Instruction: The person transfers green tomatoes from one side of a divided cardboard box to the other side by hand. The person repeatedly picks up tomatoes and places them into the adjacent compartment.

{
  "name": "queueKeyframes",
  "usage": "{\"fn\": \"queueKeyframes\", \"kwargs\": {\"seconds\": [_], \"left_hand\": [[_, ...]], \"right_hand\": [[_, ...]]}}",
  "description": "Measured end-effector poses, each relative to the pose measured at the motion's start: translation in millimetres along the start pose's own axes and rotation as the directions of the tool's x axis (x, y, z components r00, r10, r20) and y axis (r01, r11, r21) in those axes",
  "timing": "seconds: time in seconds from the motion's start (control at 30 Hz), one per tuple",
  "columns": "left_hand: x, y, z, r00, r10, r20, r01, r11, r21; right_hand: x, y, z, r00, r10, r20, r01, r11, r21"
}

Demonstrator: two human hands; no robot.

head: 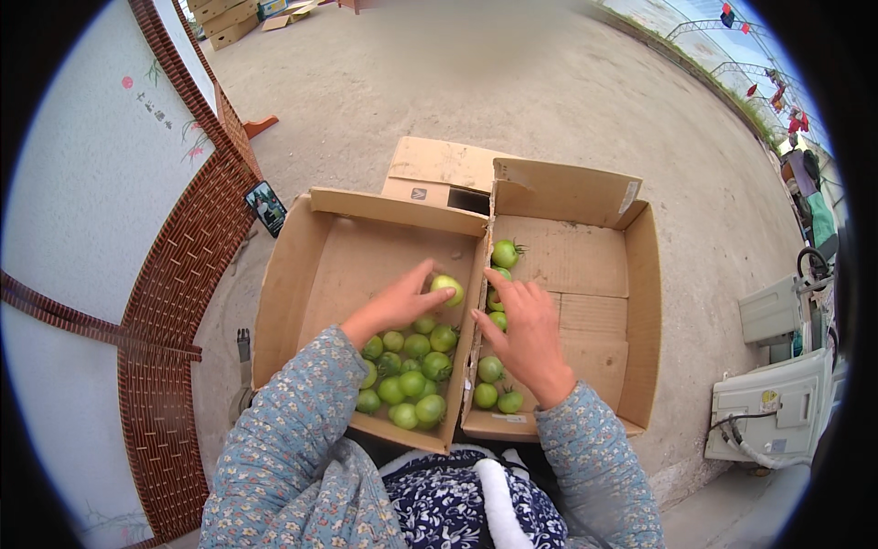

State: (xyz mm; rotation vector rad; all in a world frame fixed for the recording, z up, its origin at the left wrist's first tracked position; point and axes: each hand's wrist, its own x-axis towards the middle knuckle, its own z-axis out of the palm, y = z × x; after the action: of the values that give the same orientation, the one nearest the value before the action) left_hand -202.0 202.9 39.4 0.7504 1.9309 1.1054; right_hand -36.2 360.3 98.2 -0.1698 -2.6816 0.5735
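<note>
In my left hand (405, 296) is a pale green tomato (447, 291), held between thumb and fingers above the left cardboard box (288, 274). Several green tomatoes (411, 383) lie heaped at the near right of that box. My right hand (527, 328) hovers over the left side of the right cardboard box (641, 309), thumb and index finger apart and nothing seen between them. Along that box's left wall a few green tomatoes (506, 253) stand in a line, partly hidden by my fingers. More green tomatoes (490, 369) sit in its near left corner.
Beyond the two boxes is another cardboard box (439, 165). A woven-framed folding screen (185, 274) stands on the left, with a phone (266, 208) at its edge. White appliance-like units (768, 405) stand on the right. Stacked cartons (226, 20) are at the far left.
</note>
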Motion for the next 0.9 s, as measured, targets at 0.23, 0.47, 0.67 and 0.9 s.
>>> {"fn": "queueKeyframes", "kwargs": {"seconds": [0.23, 0.47, 0.67, 0.9], "left_hand": [[-15.1, 28.3, 4.7, 0.894, 0.341, 0.292, -0.202, 0.886, -0.417], [-18.1, 2.7, -3.1, 0.929, 0.345, 0.136, -0.323, 0.573, 0.754], [-15.7, -15.6, 10.5, 0.967, 0.105, 0.234, -0.248, 0.611, 0.752], [-9.7, -19.3, 1.1, 0.949, 0.195, 0.247, -0.309, 0.721, 0.620]], "right_hand": [[-1.7, -9.1, 1.5, 0.995, -0.045, 0.086, 0.032, 0.988, 0.150], [0.4, 18.2, 2.5, 0.966, 0.159, -0.204, -0.191, 0.970, -0.150], [-5.1, 19.9, 12.1, 0.989, 0.115, -0.092, -0.135, 0.959, -0.248], [-5.6, 10.8, 9.1, 0.992, 0.107, 0.066, -0.101, 0.990, -0.100]]}}
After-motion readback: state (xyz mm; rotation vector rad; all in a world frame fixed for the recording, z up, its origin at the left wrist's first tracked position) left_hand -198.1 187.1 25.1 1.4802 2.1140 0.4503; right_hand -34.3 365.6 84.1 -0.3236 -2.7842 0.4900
